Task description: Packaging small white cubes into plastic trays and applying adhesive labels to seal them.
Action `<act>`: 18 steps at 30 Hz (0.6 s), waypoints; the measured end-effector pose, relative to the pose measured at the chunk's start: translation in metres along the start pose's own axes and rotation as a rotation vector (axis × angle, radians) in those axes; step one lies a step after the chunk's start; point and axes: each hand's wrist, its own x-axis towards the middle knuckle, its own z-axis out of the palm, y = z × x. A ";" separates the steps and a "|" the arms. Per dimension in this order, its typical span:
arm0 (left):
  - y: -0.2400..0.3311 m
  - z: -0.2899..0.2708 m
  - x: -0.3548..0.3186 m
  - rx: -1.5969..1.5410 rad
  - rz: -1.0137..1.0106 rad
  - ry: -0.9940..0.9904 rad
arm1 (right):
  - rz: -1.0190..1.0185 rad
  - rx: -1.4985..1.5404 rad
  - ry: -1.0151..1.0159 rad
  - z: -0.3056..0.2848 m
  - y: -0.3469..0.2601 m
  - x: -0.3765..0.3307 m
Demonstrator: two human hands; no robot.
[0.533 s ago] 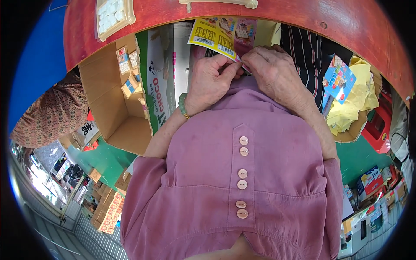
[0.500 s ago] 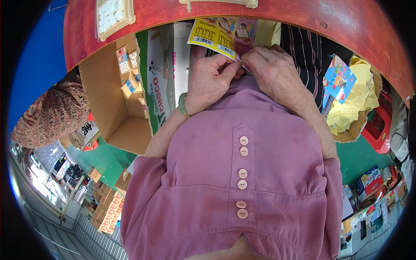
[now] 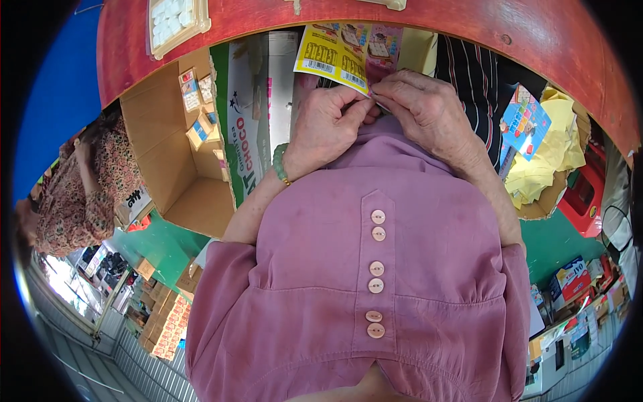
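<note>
Just below the edge of the red table, both my hands pinch the lower edge of a printed paper sheet (image 3: 335, 55), yellow with a pink part at its right and barcodes along the bottom. My left hand (image 3: 327, 127), with a green bead bracelet (image 3: 279, 163) at the wrist, has thumb and fingers closed on the sheet's lower corner. Close beside it, my right hand (image 3: 425, 110) is bent over the same edge, fingertips pressed together. The fingertips hide where the paper is gripped. The sheet's upper end runs under the tabletop.
The red table (image 3: 462, 20) curves across the top, bearing a clear plastic tray (image 3: 177, 24) of white pieces. At left stands a cardboard box (image 3: 157, 134) with small packs; at right, a carton holds yellow papers (image 3: 546, 157) and a blue card (image 3: 526, 124). Another person (image 3: 84, 181) is at far left.
The sheet has shifted slightly right, and my right hand's fingers have moved a little along its edge. At far left, the other person has moved and an arm now shows.
</note>
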 end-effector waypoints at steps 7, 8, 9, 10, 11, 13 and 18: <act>0.002 -0.005 0.006 0.115 0.031 0.025 | -0.008 -0.035 -0.035 0.002 0.002 0.006; 0.003 -0.005 0.007 0.125 0.049 0.037 | -0.008 -0.033 -0.037 0.002 0.002 0.007; 0.003 -0.005 0.008 0.134 0.068 0.049 | -0.003 -0.051 -0.029 0.003 0.002 0.008; 0.004 -0.005 0.008 0.133 0.065 0.050 | 0.001 -0.068 -0.022 0.003 0.002 0.008; 0.005 -0.005 0.009 0.139 0.069 0.049 | 0.002 -0.067 -0.023 0.004 0.002 0.008; 0.005 -0.006 0.011 0.144 0.072 0.048 | 0.026 -0.073 -0.033 0.005 0.003 0.009; 0.001 -0.006 0.013 0.092 -0.002 0.044 | 0.063 -0.066 -0.045 0.005 0.004 0.012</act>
